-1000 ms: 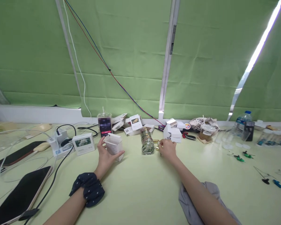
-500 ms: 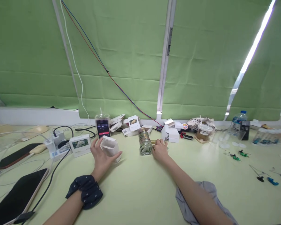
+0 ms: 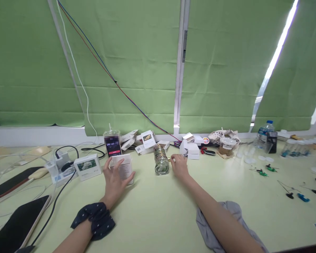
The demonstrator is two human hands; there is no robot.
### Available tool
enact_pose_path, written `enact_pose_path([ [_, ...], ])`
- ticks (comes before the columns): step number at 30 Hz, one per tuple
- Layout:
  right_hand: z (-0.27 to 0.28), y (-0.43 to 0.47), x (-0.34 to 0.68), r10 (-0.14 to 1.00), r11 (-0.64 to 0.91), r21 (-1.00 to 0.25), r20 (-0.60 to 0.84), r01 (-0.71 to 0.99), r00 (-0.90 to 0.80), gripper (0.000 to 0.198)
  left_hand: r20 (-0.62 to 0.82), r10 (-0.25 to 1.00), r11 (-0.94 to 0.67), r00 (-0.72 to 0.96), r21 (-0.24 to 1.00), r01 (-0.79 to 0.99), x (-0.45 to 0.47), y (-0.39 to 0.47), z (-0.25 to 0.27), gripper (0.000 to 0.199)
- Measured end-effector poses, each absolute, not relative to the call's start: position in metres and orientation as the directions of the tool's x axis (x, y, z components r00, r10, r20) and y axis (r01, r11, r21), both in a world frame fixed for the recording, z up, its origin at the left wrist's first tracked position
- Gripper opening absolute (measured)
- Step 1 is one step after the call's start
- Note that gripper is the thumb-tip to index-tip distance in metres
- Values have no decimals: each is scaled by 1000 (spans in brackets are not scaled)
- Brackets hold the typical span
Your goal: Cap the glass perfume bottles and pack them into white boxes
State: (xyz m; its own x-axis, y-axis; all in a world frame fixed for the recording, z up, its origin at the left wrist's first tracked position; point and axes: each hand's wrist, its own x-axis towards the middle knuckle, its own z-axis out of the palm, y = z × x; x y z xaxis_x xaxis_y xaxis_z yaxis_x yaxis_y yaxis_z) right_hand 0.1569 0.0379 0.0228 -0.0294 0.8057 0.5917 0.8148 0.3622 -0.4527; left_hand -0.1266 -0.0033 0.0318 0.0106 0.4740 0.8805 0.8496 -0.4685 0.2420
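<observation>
My left hand [image 3: 115, 182] grips a small white cardboard box [image 3: 126, 168], fingers over its left and top side and thumb at its right edge. The box stands on the table with printed text on the side facing me. To its right a clear glass bottle [image 3: 162, 165] lies on its side, base toward me, with colourful bits showing inside. Just right of the bottle, my right hand [image 3: 179, 166] is closed low at the tabletop. A small gold-coloured piece [image 3: 170, 159] shows at its fingertips; most of it is hidden by the fingers.
Behind are a phone [image 3: 112, 146] with a timer, a pile of white boxes [image 3: 148, 140] and more boxes [image 3: 193, 151]. On the left are a picture box [image 3: 87, 166], a power strip [image 3: 64, 179] and a tablet [image 3: 19, 221]. Small green parts [image 3: 262, 172] lie right.
My left hand has turned the white box more upright, its printed side now facing me. My right hand stays beside the bottle, its fingers drawn closer together. The whole view has shifted slightly.
</observation>
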Motion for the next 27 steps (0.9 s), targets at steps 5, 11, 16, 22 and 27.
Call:
enact_pose_path([
  [5,25,37,144,678,667,-549,727,504,-105,23,889,458,-467,2,238,851,-126,-4,31,63],
  [11,25,34,131,715,648,-627,696,432,-62,23,919,393,-431,17,168,887,-128,-3,29,44],
  [16,26,34,133,783,589,-758,621,279,31,19,864,454,-528,217,64,847,-123,1,20,25],
  [22,27,33,133,817,552,-810,573,197,69,19,641,605,-739,472,233,632,-88,-1,12,27],
  [27,26,34,133,835,528,-830,546,180,69,22,554,752,-652,357,544,527,-47,15,6,33],
])
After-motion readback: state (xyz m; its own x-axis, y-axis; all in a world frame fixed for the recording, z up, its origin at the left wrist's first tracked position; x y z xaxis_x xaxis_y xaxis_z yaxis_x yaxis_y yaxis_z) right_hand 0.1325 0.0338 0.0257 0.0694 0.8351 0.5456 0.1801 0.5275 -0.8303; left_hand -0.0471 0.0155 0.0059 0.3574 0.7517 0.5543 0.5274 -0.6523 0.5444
